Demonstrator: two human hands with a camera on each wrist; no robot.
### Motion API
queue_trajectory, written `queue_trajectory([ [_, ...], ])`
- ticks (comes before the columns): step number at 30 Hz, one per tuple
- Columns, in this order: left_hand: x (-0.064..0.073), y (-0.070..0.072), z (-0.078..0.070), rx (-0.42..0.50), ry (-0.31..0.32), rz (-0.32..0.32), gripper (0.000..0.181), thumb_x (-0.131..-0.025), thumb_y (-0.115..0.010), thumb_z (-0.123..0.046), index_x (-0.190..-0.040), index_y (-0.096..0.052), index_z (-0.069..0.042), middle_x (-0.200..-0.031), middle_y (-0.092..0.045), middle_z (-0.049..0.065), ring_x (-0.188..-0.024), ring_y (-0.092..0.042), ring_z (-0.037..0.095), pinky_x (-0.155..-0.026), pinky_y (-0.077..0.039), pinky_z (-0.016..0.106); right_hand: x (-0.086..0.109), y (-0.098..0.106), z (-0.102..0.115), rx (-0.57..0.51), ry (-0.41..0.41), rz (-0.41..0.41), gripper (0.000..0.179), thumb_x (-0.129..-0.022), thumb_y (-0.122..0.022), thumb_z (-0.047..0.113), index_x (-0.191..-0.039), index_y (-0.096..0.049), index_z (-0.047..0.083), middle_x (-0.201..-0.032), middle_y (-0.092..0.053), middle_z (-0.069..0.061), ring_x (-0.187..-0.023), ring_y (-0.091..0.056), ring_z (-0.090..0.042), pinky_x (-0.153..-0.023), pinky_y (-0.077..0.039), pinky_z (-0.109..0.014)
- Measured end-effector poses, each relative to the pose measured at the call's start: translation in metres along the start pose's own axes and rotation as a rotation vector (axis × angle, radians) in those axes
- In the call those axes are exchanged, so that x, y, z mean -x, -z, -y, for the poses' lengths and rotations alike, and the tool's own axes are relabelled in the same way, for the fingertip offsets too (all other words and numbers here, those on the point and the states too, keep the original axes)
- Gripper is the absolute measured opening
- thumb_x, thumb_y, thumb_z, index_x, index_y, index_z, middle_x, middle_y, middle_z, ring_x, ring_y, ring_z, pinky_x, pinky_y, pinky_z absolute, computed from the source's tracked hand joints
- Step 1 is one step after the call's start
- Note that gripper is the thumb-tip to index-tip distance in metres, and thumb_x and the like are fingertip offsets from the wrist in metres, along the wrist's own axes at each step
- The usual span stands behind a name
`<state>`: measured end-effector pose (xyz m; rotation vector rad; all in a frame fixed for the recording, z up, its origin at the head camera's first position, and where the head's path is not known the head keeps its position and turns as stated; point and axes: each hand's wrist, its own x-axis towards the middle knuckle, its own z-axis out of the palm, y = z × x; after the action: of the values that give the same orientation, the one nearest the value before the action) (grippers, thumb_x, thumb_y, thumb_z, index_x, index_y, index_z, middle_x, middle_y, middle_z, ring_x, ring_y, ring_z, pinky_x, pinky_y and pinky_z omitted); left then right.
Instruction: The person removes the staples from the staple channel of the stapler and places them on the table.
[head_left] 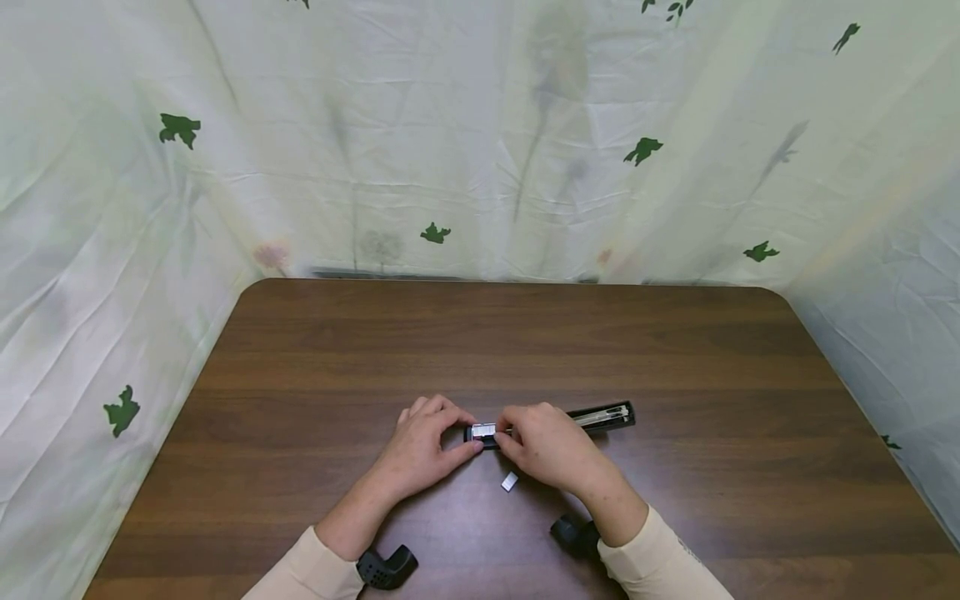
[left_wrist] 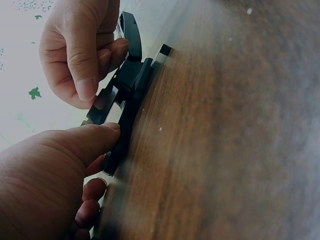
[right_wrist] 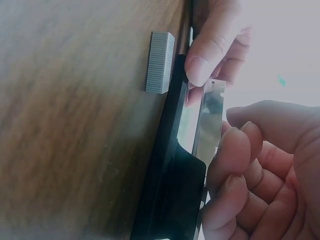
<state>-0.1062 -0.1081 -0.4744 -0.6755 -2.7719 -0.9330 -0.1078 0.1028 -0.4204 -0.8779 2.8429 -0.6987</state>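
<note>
A black stapler [head_left: 621,415] lies on the table, its long top arm swung back to the right and its metal staple rail [right_wrist: 210,122] exposed. My left hand [head_left: 427,442] grips the front end of the base, thumb on the near side, fingers on the far side. My right hand [head_left: 551,442] is at the rail with fingers curled, and seems to pinch it between thumb and fingers. The exact contact is partly hidden by the fingers. Close in front of the stapler lies a loose strip of silver staples [right_wrist: 159,62], apart from both hands.
The brown wooden table [head_left: 337,358] extends around the work. Pale curtains [head_left: 465,150] with green leaf shapes stand behind it and at both sides. Black wrist devices [head_left: 387,568] sit beneath the forearms, close to the tabletop.
</note>
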Motion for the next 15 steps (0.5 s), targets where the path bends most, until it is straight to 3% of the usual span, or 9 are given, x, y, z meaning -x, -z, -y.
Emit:
queue_trajectory([
  [15,0.0,0.0,0.0005,0.003,-0.004,0.0,0.025,-0.077,-0.07,-0.047,-0.098,-0.066,-0.033,-0.09,-0.051,-0.017,-0.084,-0.042,0.005,-0.071,-0.029,0.03,-0.0005,-0.001,0.0011,-0.015,0.014,-0.026,0.004,-0.087,-0.063,0.022,-0.088,-0.062,0.018,-0.057,-0.046,0.015,-0.045,-0.041,-0.001,-0.043,-0.034,-0.022],
])
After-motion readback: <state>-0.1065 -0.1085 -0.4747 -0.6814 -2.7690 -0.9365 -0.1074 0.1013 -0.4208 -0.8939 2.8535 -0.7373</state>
